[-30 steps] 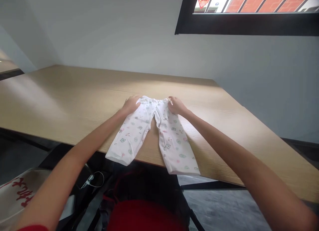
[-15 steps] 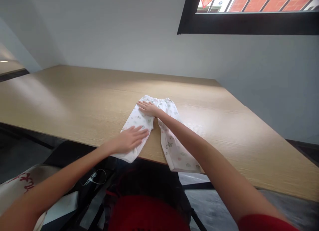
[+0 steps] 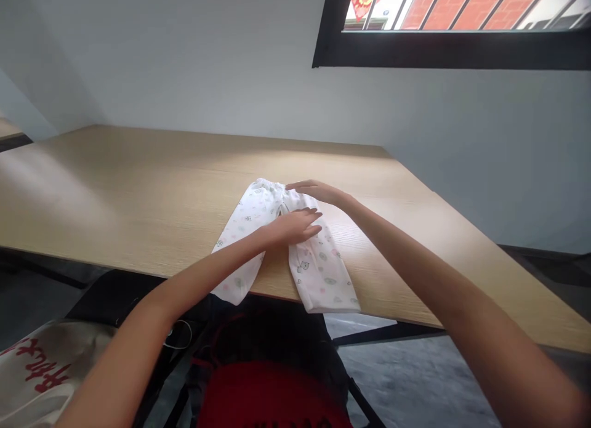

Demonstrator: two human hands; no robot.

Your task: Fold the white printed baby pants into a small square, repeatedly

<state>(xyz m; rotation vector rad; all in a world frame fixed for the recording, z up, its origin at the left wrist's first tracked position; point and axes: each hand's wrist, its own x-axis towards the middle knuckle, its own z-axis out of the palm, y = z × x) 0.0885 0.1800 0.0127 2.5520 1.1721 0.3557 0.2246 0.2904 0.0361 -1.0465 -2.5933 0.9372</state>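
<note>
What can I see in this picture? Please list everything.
trousers: one small pair, white with little prints, flat on the table, leg ends at its near edge
table: one, light wood, across the middle
window: one, black frame, top right
wall: one, pale grey, behind the table
bag: one, white with red lettering, bottom left
floor: grey, bottom right
left hand: bare, flat on the trousers
right hand: bare, at the trousers' waist end
</note>
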